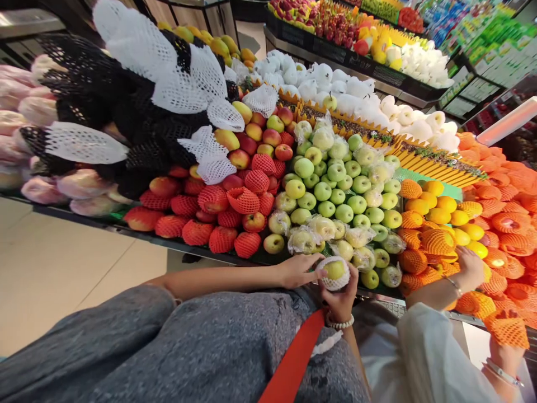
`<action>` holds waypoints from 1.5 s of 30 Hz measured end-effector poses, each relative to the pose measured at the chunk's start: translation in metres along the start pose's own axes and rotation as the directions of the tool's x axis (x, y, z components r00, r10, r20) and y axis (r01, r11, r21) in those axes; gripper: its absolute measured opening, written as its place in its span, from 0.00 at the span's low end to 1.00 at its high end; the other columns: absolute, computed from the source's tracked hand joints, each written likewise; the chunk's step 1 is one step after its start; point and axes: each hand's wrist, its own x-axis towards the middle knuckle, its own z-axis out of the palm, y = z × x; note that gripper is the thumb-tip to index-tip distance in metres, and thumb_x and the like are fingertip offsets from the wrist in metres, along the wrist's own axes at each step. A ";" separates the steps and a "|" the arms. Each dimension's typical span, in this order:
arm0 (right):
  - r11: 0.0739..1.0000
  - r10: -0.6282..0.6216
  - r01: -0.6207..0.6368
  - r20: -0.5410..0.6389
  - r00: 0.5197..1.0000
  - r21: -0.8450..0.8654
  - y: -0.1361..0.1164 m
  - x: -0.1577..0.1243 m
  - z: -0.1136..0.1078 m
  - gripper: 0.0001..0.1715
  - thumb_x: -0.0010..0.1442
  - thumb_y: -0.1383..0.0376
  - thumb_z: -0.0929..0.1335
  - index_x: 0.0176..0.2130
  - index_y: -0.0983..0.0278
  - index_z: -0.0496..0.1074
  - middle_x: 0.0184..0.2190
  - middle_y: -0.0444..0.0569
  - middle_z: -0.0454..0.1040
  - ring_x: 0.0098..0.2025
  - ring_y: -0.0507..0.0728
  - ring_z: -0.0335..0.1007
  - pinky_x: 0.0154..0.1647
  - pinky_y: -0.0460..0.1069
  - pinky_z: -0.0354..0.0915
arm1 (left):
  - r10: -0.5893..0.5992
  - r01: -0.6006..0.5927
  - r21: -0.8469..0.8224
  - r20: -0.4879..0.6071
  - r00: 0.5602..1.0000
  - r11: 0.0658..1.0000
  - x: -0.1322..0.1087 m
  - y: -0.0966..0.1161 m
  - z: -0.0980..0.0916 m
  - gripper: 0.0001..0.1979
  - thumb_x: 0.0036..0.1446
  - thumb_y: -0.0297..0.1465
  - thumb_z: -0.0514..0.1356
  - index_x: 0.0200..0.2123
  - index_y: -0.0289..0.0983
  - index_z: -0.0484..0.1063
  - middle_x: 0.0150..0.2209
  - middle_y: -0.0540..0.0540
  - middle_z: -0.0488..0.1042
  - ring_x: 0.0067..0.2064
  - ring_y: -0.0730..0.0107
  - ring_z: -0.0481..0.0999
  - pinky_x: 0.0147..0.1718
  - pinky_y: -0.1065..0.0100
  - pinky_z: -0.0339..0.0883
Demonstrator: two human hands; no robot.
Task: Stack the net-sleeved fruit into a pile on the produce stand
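Note:
A pale green apple (335, 270) sits in a white foam net (334, 283), held close to my body at the front edge of the fruit display. My right hand (342, 298), with a beaded bracelet at the wrist, is wrapped round it from below and the right. From the other side, my left hand (300, 270) grips the net's edge with its fingertips. Just beyond both hands lie heaped green apples (337, 172), some wrapped in clear plastic. Part of the left hand's grip is hidden by the net.
Red apples in red nets (222, 239) lie to the left, below black and white foam nets (188, 84). On the right, a co-worker's hand (470, 268) reaches among orange-netted fruit (413, 261); the other hand (505, 350) holds an orange net. A yellow fence (436, 168) divides the display.

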 end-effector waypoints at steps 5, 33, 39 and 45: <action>0.952 0.108 -0.160 0.202 0.973 0.261 -0.015 0.000 -0.011 0.43 0.63 0.48 0.72 0.70 0.60 0.62 0.68 0.61 0.65 0.67 0.66 0.68 0.69 0.63 0.66 | -0.172 0.147 -0.383 -0.031 0.985 0.912 0.017 -0.005 0.030 0.38 0.54 0.55 0.71 0.61 0.46 0.64 0.51 0.40 0.77 0.45 0.52 0.81 0.40 0.55 0.77; 0.997 0.063 -0.047 0.257 0.964 -0.069 0.010 -0.003 -0.019 0.46 0.50 0.46 0.80 0.59 0.63 0.66 0.51 0.56 0.76 0.48 0.64 0.76 0.50 0.59 0.75 | 0.022 -0.031 -0.030 -0.259 0.966 0.999 -0.013 -0.021 0.036 0.42 0.55 0.59 0.71 0.60 0.33 0.77 0.51 0.36 0.77 0.52 0.49 0.76 0.57 0.54 0.70; 0.974 0.172 -0.203 0.258 0.951 0.099 0.006 -0.001 -0.011 0.46 0.49 0.46 0.81 0.58 0.61 0.66 0.56 0.56 0.73 0.52 0.63 0.75 0.54 0.57 0.73 | 0.079 -0.082 0.008 -0.368 0.927 0.997 -0.040 -0.006 -0.013 0.25 0.73 0.49 0.56 0.33 0.33 0.75 0.28 0.47 0.72 0.31 0.69 0.69 0.33 0.69 0.64; 0.943 0.068 -0.018 0.140 0.988 -0.333 0.050 0.018 0.005 0.40 0.51 0.46 0.76 0.56 0.65 0.72 0.49 0.59 0.76 0.53 0.69 0.71 0.57 0.64 0.68 | 0.156 -0.057 0.177 -0.617 0.771 0.983 -0.079 0.008 -0.083 0.18 0.70 0.44 0.60 0.38 0.34 0.77 0.31 0.48 0.75 0.31 0.71 0.69 0.29 0.72 0.63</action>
